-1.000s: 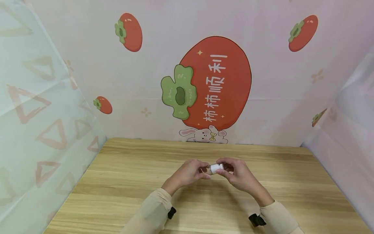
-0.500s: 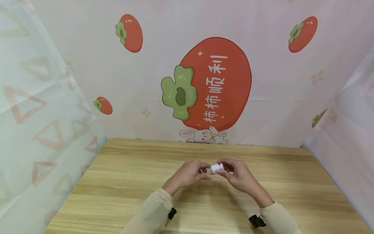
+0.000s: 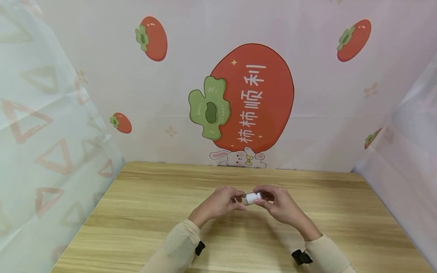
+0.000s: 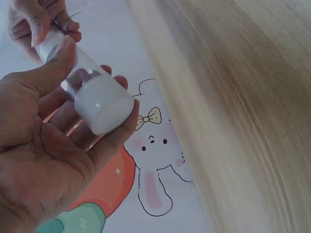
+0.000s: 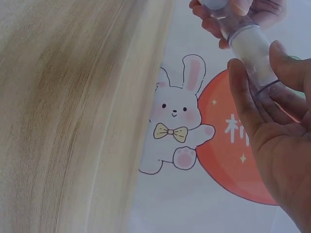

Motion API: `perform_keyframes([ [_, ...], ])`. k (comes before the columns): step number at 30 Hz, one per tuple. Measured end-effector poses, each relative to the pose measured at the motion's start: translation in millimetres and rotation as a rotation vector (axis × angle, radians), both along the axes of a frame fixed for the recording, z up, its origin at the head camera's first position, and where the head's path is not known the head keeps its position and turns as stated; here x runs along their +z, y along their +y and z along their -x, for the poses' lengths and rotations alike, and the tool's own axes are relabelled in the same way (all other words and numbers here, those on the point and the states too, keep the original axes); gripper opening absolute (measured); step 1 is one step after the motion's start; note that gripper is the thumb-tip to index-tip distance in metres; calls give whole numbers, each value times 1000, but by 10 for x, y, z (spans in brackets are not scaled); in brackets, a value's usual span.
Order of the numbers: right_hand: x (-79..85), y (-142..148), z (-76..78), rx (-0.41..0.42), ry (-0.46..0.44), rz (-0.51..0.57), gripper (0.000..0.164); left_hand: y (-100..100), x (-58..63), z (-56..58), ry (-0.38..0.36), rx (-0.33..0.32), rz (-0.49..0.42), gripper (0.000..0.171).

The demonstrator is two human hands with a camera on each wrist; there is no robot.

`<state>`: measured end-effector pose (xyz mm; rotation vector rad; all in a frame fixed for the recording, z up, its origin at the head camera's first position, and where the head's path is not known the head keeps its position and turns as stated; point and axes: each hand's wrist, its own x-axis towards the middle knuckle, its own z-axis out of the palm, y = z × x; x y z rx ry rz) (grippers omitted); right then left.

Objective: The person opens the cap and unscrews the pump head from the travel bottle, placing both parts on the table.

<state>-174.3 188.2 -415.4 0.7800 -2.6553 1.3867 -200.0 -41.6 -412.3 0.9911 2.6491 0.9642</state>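
A small clear cylindrical bottle (image 3: 253,198) with white parts inside lies tilted between both hands, above the table. My left hand (image 3: 222,201) holds its left end between thumb and fingers. In the left wrist view, a rounded white part (image 4: 108,107) shows at that end, with the fingers curled beneath it. My right hand (image 3: 280,204) pinches the other end between thumb and fingertips. In the right wrist view, a whitish cylinder (image 5: 250,46) shows through the clear wall, close to the right thumb.
A wood-grain table (image 3: 143,220) lies under both hands. Behind it hangs a pale printed backdrop (image 3: 317,113) with red persimmons and a white rabbit. Pale sheets close off the left and right sides. Black straps (image 3: 302,257) sit at the sleeve cuffs.
Both hands keep their hold on the bottle in nearly the same place. Only very slight shifts of the wrists and of the head view show.
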Motion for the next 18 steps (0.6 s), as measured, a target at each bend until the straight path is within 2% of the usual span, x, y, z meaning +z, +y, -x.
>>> perform_keyframes([
  [7,-11,12,10,11,11,11,23,-22,-36,12,-7,-12,-8,17],
  [18,2,55,-2,-31,6,36,27,-63,-18,-3,-79,71,1,32],
])
